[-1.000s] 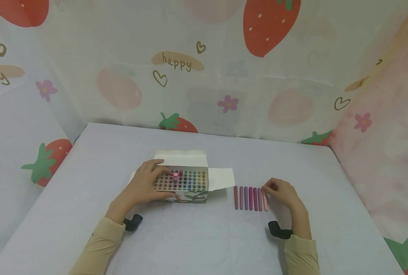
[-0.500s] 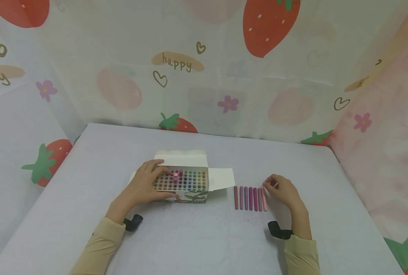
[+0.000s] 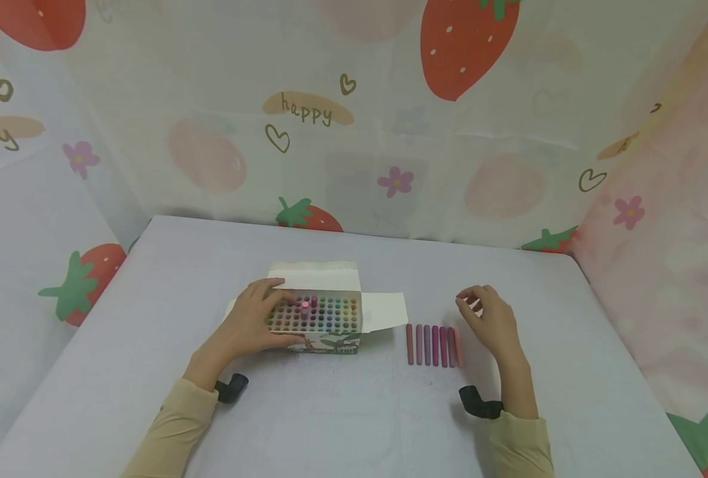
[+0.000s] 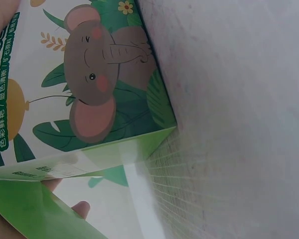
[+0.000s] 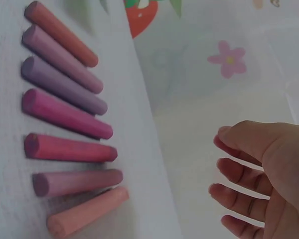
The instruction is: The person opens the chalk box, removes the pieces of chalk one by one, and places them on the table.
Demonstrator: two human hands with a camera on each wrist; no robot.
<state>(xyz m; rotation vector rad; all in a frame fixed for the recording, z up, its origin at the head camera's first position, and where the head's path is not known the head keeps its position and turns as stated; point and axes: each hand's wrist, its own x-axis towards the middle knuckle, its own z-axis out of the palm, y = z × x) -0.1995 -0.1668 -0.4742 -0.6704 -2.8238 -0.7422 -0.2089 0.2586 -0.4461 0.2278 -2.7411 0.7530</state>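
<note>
My left hand (image 3: 246, 325) holds the left end of an open cardboard chalk box (image 3: 336, 343), thumb along the front and fingers over the back. Rows of coloured chalk ends fill the box. A pink chalk stick (image 3: 304, 308) and a magenta one (image 3: 314, 301) stand higher than the others. In the left wrist view, the box's printed side (image 4: 89, 64) shows an elephant. Several pink, purple and brownish sticks lie in a row to the right, the peach chalk stick (image 5: 87, 211) at its end. My right hand (image 3: 492, 322), holding nothing, hovers beside that end, fingers loosely bent.
The box's white side flap (image 3: 383, 311) sticks out to the right toward the row, and its lid (image 3: 314, 274) stands folded back. A white cloth (image 3: 354, 418) covers the table. Strawberry-printed curtains (image 3: 395, 133) close off the back and sides.
The right hand has let go of the peach chalk stick at the row's right end, then lifted up and away from it with fingers loosening. The left hand stays on the box.
</note>
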